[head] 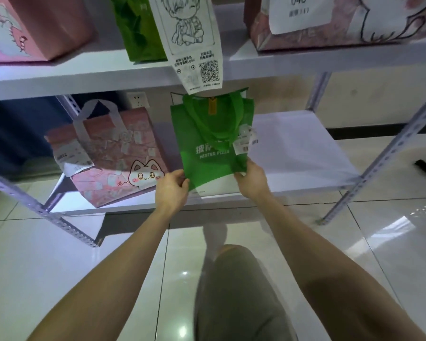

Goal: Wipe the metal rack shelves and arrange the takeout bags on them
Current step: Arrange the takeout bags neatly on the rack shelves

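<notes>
A green takeout bag (210, 139) with white lettering stands upright on the lower rack shelf (303, 148), receipts clipped to its right side. My left hand (171, 189) grips its bottom left corner and my right hand (252, 179) grips its bottom right corner. Left of it on the same shelf stands a pink cat-print bag (113, 156) with a receipt. The upper shelf (84, 72) carries a pink bag (32, 25) at left, a green bag (140, 28) with a long printed receipt (192, 43) hanging over the edge, and a pink bag (342, 20) at right.
Perforated metal uprights (389, 156) frame the rack at left and right. The right part of the lower shelf is bare white. Glossy floor tiles (391, 242) lie below, and my knee (236, 286) in grey trousers is under the shelf edge.
</notes>
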